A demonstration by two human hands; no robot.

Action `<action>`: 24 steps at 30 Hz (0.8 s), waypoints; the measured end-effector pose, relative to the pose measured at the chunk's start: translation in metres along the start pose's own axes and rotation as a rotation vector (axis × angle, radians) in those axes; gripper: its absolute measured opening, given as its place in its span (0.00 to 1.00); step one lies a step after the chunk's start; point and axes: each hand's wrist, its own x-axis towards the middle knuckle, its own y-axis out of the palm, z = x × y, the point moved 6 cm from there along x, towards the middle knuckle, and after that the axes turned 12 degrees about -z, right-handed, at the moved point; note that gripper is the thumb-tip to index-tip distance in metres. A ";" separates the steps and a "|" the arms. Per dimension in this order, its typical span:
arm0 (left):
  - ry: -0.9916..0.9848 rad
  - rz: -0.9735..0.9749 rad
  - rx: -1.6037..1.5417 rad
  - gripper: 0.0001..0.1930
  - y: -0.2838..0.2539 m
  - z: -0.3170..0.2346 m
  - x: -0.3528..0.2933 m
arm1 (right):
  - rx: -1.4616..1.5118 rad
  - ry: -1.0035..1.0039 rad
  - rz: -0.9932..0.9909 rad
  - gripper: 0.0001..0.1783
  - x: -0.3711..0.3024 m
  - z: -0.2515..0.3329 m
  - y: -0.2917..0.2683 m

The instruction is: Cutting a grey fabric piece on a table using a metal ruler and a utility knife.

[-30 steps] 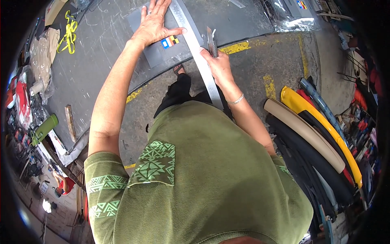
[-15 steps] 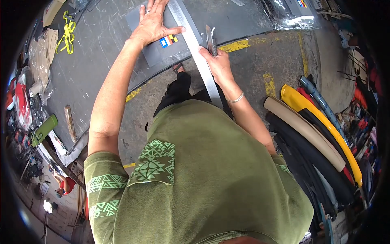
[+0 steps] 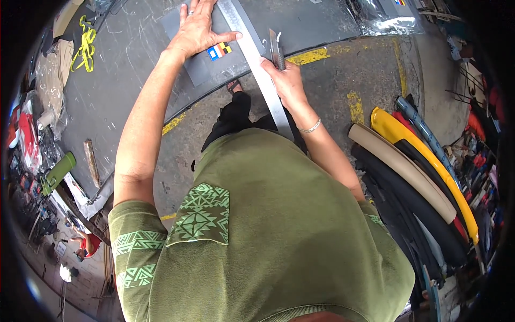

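Observation:
A long metal ruler point(image 3: 252, 53) lies slantwise over a grey sheet point(image 3: 199, 72) on the dark tabletop, its near end reaching past the table edge toward my body. My left hand point(image 3: 194, 33) rests spread on the sheet, thumb stretched out to the ruler's left edge; its fingertips run up to the top of the picture. Beside that hand a small colourful flag patch point(image 3: 219, 51) shows on the sheet. At the ruler's right side, my right hand point(image 3: 287, 81) grips a utility knife point(image 3: 277, 53) pointing away from me, with the thumb against the ruler.
The dark worktable point(image 3: 123, 70) has yellow webbing point(image 3: 85, 45) and clear plastic at its left. Clear wrapping point(image 3: 389, 24) lies at the far right. Rolls of material, including a yellow roll point(image 3: 424, 155) and a tan roll point(image 3: 399, 169), stand on the right. A person in red point(image 3: 92, 245) is at lower left.
The view has shifted slightly, moving the table and sheet a little up and left. Both hands keep nearly the same places at the ruler, and the knife stays in my right hand.

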 end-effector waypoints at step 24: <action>-0.131 0.093 -0.266 0.64 -0.038 -0.035 0.019 | -0.038 -0.006 -0.024 0.12 0.001 0.001 -0.010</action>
